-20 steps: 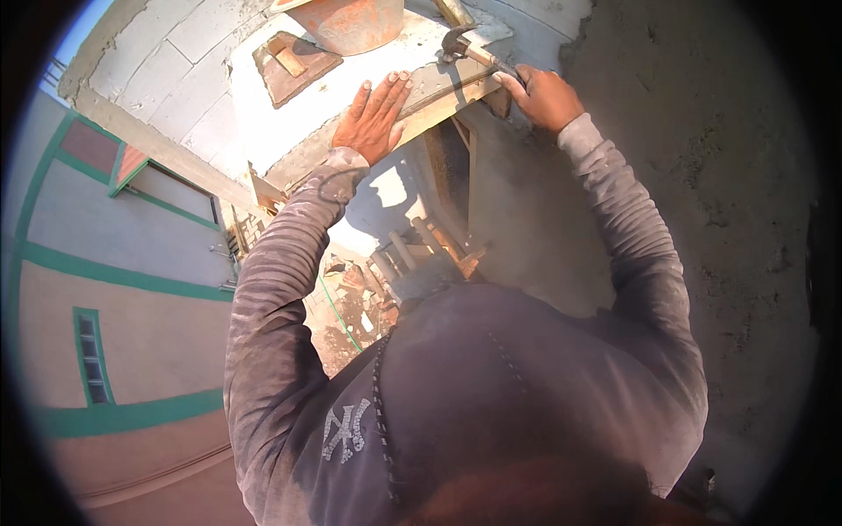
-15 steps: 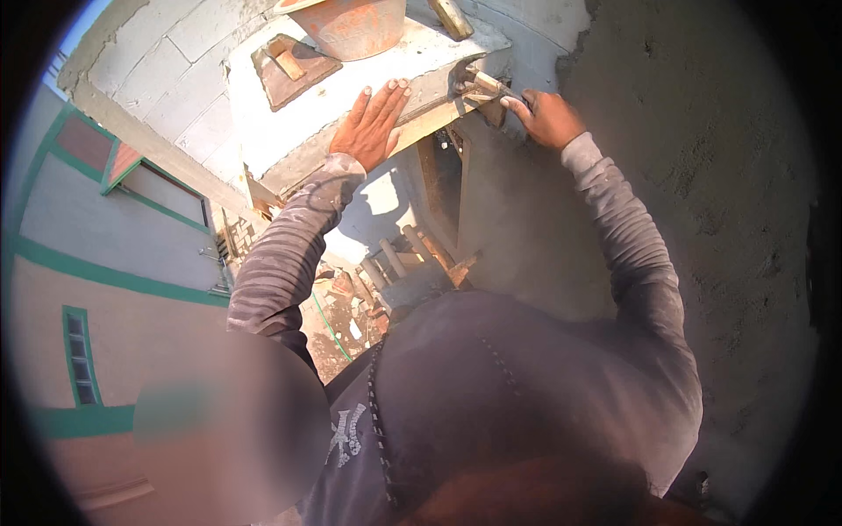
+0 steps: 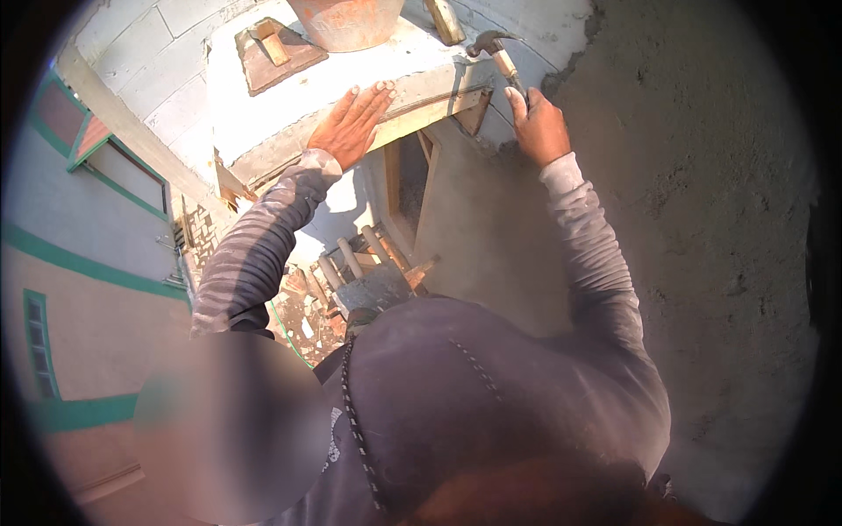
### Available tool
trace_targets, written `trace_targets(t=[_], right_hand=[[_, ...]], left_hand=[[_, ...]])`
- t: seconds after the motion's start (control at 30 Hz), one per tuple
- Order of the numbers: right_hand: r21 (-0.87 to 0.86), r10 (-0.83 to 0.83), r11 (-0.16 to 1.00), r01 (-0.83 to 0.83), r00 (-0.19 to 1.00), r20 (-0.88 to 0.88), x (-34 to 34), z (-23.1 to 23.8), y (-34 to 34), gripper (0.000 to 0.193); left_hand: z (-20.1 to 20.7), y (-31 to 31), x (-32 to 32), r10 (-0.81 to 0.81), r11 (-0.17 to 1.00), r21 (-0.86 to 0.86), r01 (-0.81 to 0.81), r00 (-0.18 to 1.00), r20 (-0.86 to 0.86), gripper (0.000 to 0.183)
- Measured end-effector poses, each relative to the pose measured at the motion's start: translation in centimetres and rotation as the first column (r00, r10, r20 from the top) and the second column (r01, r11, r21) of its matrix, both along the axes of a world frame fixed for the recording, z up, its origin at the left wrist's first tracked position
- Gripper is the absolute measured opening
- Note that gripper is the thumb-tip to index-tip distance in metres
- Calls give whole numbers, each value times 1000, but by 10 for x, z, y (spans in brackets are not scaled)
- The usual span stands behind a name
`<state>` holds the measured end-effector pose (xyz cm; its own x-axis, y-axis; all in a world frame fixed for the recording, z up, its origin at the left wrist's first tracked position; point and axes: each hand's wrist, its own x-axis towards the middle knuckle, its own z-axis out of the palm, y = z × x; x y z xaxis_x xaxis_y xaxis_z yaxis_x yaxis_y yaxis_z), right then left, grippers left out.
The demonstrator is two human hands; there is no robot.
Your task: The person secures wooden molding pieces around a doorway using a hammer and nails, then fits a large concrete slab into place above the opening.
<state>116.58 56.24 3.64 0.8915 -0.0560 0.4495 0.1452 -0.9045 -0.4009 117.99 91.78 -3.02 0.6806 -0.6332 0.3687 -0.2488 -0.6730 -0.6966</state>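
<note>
My right hand (image 3: 541, 128) is wrapped round the handle of a claw hammer (image 3: 503, 61). The hammer's dark head is raised past the right end of a concrete ledge (image 3: 412, 95), apart from it. Flat against the ledge's front edge lies my left hand (image 3: 353, 127), fingers stretched out and nothing held. A wooden board (image 3: 421, 120) runs along the ledge's lower edge, with a small wood piece (image 3: 474, 112) at its right end.
On the ledge stand an orange, mortar-smeared bucket (image 3: 348, 22), a float with a wooden handle (image 3: 256, 74) and a short wood block (image 3: 445, 21). A rough plastered wall (image 3: 684, 175) rises at the right. Below are a wooden frame (image 3: 405, 188), poles (image 3: 351, 259) and rubble (image 3: 303, 320).
The hammer has swung up and away from the ledge's front edge, its head now above my right hand. My left hand stays on the ledge; the whole view has shifted.
</note>
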Motion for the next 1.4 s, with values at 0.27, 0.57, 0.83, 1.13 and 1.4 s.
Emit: trace_targets(t=[0.27, 0.57, 0.83, 1.13, 1.4], right_hand=[[-30, -11, 999, 10, 1000, -7, 0, -7, -5, 51], [-63, -126, 991, 120, 988, -94, 4, -18, -6, 45], [-60, -103, 994, 96, 987, -126, 23, -40, -20, 43], [65, -102, 993, 100, 994, 31, 15, -17, 4, 41], [92, -110, 990, 110, 994, -5, 10, -11, 14, 40]], left_hand=[[-16, 3, 4, -43, 998, -54, 41, 998, -41, 65], [-21, 0, -5, -37, 986, -167, 14, 990, -138, 72], [-41, -10, -4, 18, 953, -301, -26, 999, -29, 77], [-48, -7, -4, 14, 941, -337, -23, 999, -31, 78], [-50, -6, -4, 43, 941, -335, -46, 999, -16, 80]])
